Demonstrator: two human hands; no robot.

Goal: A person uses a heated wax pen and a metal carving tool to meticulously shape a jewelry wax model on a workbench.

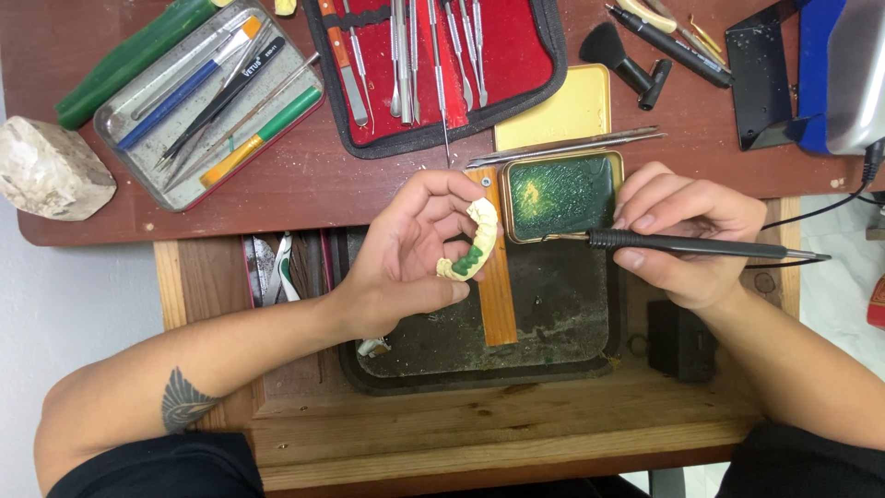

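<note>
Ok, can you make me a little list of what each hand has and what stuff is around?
left hand: holds a cream dental arch model with green wax on some teeth
right hand: grips a black pen-like tool, its tip at the tin
tin: open, green wax inside
red case: metal instruments in a row
grey tray: pens and tools
black brush: lying on the desk

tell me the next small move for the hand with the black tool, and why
Probably bring the tool's tip across to the green patch on the dental cast. The right hand holds the black tool with its tip at the tin of green wax, while the left hand holds the cast beside it.
</note>
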